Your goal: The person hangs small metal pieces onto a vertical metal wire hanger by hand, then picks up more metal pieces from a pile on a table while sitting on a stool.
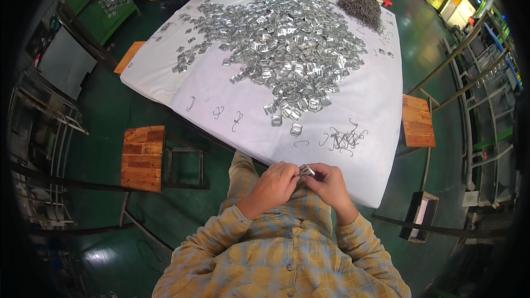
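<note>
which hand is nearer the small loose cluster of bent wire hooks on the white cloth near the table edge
Right. The right hand sits just below the cluster of bent wire hooks, close to it. The left hand is farther off, down and to the left; both pinch a small silver metal clip.

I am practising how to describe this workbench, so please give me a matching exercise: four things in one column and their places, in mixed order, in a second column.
Things:
1. small metal clip
2. big heap of metal clips
3. dark pile of wire hooks
4. wooden stool

Places:
A. far right corner of the table
B. on the floor, left of the person
C. between the left hand and right hand
D. middle of the white table

Pairs: 1-C, 2-D, 3-A, 4-B
</note>
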Demonstrator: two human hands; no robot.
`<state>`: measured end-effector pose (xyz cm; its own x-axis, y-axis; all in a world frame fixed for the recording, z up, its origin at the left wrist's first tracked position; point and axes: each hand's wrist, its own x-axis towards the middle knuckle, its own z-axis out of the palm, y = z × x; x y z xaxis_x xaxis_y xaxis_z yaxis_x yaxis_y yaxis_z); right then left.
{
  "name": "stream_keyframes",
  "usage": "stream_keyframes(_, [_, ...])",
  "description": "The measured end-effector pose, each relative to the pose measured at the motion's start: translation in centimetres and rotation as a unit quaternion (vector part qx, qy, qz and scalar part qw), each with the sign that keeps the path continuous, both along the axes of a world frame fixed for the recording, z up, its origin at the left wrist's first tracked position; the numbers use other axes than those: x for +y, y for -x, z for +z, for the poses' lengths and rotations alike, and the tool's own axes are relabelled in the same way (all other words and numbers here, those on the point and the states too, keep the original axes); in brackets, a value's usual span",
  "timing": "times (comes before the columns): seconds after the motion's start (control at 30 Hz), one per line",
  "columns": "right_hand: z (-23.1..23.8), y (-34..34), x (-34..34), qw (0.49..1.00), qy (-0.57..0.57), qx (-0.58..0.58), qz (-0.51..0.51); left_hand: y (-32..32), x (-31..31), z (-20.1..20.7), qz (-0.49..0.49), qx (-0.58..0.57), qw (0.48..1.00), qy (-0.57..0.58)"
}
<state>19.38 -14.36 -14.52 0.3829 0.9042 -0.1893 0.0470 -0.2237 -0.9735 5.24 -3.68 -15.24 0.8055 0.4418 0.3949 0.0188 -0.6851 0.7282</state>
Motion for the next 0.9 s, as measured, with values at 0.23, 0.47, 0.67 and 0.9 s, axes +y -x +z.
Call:
stream_keyframes(0.23, [-0.5,0.8,-0.9,0.995,-0.015,-0.068,-0.067,-0.4,2.4,-0.8,-0.081,0.034,0.992,0.087])
stream_keyframes(0.47, [-0.5,2.1,-1.5,0.988,-0.024,-0.144,-0.057,-6.7,4.6,-4.4,0.056,0.095,0.968,-0.227])
stream_keyframes(0.67, [-0.6,2.3,-2.0,0.985,-0.038,-0.149,-0.074,-9.1,3.6,-4.6,0.039,0.233,0.906,-0.352])
stream_keyframes(0.9, [-0.9,2.2,-1.8,0.981,-0.063,-0.161,-0.085,-9.2,4.7,-5.4,0.07,0.233,0.898,-0.368])
